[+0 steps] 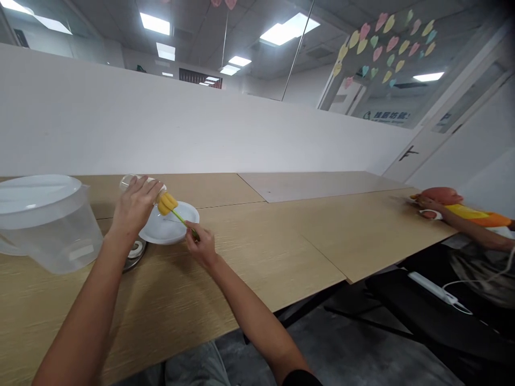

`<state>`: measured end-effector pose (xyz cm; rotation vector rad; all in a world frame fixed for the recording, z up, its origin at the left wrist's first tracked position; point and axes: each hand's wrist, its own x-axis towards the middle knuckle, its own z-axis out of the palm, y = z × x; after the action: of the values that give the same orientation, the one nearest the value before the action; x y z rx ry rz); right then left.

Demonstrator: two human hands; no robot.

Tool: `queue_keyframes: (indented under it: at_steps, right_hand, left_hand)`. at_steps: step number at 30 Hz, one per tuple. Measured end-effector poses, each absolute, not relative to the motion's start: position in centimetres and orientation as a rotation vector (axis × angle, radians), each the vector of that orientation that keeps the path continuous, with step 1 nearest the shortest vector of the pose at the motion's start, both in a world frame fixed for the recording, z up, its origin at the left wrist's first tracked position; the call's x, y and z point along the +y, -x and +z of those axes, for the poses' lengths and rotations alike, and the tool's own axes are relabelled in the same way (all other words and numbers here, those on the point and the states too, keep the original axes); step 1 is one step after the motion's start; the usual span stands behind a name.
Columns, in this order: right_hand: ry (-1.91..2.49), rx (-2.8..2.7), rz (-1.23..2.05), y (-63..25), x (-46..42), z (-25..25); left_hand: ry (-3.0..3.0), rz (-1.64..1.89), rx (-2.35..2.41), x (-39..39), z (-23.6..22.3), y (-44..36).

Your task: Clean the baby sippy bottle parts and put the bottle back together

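Observation:
My left hand is wrapped round a clear glass or bottle, held on its side above the table. My right hand pinches the thin green handle of a cleaning brush with a yellow sponge head. The sponge head sits at the mouth of the clear vessel. Both are held over a white plate that lies on the wooden table.
A large clear plastic pitcher with a lid stands at the left. A small metal lid or dish lies beside the plate. At the far right another person's arm rests by an orange and yellow object. A white partition runs behind the table.

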<state>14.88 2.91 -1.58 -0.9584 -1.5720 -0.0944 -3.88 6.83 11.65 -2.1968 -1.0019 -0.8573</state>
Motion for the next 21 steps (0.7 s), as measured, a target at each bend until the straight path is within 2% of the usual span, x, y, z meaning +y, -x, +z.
queue_keyframes:
  at_steps: [12, 17, 21]
  right_hand:
    - [0.910, -1.491, -0.029, -14.7, 2.8, -2.3]
    - [0.918, -1.472, -0.046, -14.8, 2.7, -2.1]
    - [0.946, -1.455, -0.115, -15.2, 2.8, -1.9]
  left_hand:
    - [2.207, -0.731, -0.958, 4.9, 12.5, 1.7]
    - [2.328, -0.598, -0.860, 4.5, 11.4, -0.7]
    - [2.394, -0.722, -0.820, 4.9, 11.1, -1.1]
